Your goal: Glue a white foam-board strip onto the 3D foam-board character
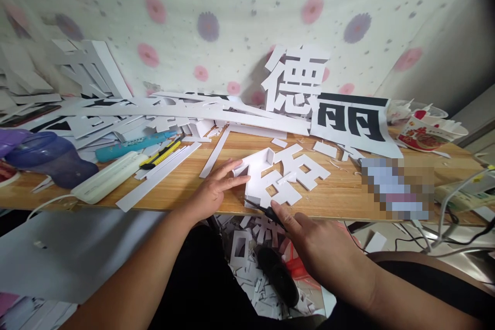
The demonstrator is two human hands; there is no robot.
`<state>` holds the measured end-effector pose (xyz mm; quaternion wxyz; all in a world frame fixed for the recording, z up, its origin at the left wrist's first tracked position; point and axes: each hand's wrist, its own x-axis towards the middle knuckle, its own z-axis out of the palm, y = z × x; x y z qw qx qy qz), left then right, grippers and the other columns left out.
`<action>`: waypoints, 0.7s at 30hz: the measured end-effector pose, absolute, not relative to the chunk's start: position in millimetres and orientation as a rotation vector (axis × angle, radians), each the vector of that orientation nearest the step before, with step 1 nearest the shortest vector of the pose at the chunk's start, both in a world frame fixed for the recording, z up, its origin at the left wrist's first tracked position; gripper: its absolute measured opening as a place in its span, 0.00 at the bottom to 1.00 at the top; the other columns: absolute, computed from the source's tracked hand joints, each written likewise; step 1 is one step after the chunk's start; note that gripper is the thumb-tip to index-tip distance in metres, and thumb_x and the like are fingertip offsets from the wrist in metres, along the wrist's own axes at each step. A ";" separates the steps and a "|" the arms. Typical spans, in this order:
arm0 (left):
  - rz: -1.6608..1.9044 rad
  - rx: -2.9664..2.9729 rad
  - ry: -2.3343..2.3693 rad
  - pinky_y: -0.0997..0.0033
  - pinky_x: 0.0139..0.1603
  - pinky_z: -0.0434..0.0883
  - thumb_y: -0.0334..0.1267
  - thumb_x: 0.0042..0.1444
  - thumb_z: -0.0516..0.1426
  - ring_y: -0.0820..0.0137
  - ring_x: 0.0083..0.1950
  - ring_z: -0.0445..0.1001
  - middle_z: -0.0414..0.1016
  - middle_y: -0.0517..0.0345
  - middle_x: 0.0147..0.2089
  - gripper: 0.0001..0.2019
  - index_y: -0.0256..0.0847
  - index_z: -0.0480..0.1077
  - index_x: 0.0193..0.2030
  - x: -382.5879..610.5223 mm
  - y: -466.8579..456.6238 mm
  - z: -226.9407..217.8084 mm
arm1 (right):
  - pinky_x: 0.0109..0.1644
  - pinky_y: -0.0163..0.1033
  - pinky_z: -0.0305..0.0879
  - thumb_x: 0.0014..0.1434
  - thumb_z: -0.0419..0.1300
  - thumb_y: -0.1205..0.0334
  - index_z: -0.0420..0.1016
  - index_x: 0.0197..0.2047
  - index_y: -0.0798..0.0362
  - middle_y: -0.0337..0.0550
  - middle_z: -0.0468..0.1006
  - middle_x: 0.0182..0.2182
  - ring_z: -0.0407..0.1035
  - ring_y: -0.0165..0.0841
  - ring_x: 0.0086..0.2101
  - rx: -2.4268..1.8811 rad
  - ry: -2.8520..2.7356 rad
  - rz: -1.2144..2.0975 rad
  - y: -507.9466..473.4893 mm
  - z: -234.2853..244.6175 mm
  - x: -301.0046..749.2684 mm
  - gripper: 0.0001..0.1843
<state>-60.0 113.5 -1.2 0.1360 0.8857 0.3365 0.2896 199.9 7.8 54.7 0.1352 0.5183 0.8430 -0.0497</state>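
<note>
A white foam-board character (284,193) lies at the table's front edge, with upright side strips (254,163) along its left and back. My left hand (214,188) reaches over its left side, two fingers extended and pressed against the strip there. In my right hand (309,234) is a thin tool with a black handle (275,215) and a narrow metal tip. The tip touches or nearly touches the piece's front left corner; I cannot tell which. My right index finger stretches along the handle, and the other fingers are mostly hidden.
Behind stand a finished white character (296,80) and a printed sheet (350,121). To the left lie a yellow utility knife (160,154), a white power strip (108,178), a blue tool (133,145) and a purple bottle (52,157). A paper bowl (427,131) stands right; a blurred-out phone-like object (396,188) lies nearer.
</note>
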 end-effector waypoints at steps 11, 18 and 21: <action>0.920 2.553 0.899 0.50 0.69 0.57 0.21 0.55 0.51 0.60 0.70 0.54 0.52 0.63 0.71 0.31 0.59 0.65 0.60 -61.2 117.0 -8.1 | 0.34 0.41 0.67 0.51 0.46 0.81 0.41 0.72 0.54 0.53 0.78 0.42 0.76 0.43 0.36 1.491 2.534 -0.166 4.0 45.3 205.2 0.45; 0.824 2.562 0.996 0.54 0.71 0.55 0.12 0.46 0.40 0.65 0.71 0.51 0.52 0.67 0.71 0.42 0.58 0.66 0.59 -59.9 111.8 0.4 | 0.30 0.39 0.64 0.52 0.46 0.81 0.42 0.72 0.52 0.51 0.79 0.39 0.76 0.42 0.32 1.522 2.483 -0.096 3.7 47.6 202.7 0.45; 0.809 2.559 1.007 0.53 0.71 0.53 0.12 0.45 0.40 0.66 0.72 0.50 0.51 0.68 0.71 0.42 0.59 0.66 0.59 -59.7 112.1 0.3 | 0.33 0.40 0.66 0.51 0.45 0.82 0.43 0.71 0.53 0.54 0.78 0.43 0.76 0.43 0.36 1.487 2.460 -0.123 3.6 48.6 199.7 0.45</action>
